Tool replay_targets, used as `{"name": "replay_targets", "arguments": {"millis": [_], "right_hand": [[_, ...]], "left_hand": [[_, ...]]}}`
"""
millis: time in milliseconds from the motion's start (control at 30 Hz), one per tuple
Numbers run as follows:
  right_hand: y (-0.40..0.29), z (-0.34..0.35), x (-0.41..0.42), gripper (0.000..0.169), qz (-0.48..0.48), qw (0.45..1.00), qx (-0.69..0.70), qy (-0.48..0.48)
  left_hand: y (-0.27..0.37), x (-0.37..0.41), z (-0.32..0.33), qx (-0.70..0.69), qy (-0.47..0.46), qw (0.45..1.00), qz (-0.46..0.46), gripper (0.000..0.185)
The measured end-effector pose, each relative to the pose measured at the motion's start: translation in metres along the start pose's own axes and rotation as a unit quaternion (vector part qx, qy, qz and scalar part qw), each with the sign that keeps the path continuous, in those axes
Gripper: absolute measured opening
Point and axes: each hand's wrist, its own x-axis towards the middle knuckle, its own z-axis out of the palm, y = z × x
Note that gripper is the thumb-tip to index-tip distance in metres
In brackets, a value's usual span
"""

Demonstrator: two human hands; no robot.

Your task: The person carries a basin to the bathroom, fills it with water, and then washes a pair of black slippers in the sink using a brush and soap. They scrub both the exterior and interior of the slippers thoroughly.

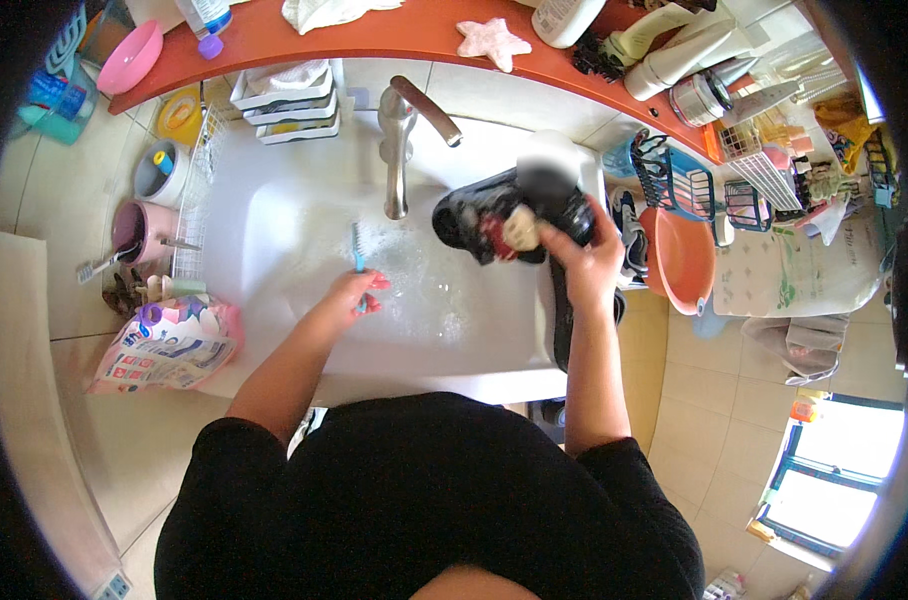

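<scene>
My left hand (353,295) is closed around the handle of a light-blue toothbrush (358,247), its bristles up, over the white sink basin (266,315). Foamy water lies in the basin around the brush. My right hand (585,259) grips a black shoe (469,214) with a red and cream patch, above the basin's right side. Part of the shoe is blurred. Another black shoe (561,322) lies along the basin's right edge, partly behind my right forearm. The metal faucet (398,150) stands between my hands at the back, its spout pointing toward me.
An orange-red shelf (424,37) with bottles and a star-shaped item (494,43) runs behind the faucet. Left of the basin are a white wire rack (191,217), cups and a pink-white plastic pouch (173,345). An orange basin (679,259) and wire baskets are at the right.
</scene>
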Motion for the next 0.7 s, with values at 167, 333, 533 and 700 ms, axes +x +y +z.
{"name": "replay_targets", "arguments": {"millis": [167,333,533,700], "right_hand": [[0.055,-0.014,0.073,0.043,0.346,0.903,0.248,0.066],[0.1,0.007,0.134,0.037,0.316,0.874,0.364,0.057],[0.097,0.009,0.147,0.073,0.152,0.966,-0.185,0.096],[0.027,-0.044,0.078,0.086,0.062,0.86,-0.462,-0.207]], "left_hand": [[0.003,-0.012,-0.016,-0.001,0.005,1.0,-0.012,0.02],[0.0,-0.017,-0.025,-0.003,0.027,0.999,-0.023,0.019],[-0.001,-0.026,-0.027,0.008,0.04,0.999,-0.03,0.016],[-0.011,-0.022,-0.043,0.006,0.06,0.998,-0.027,0.018]]}}
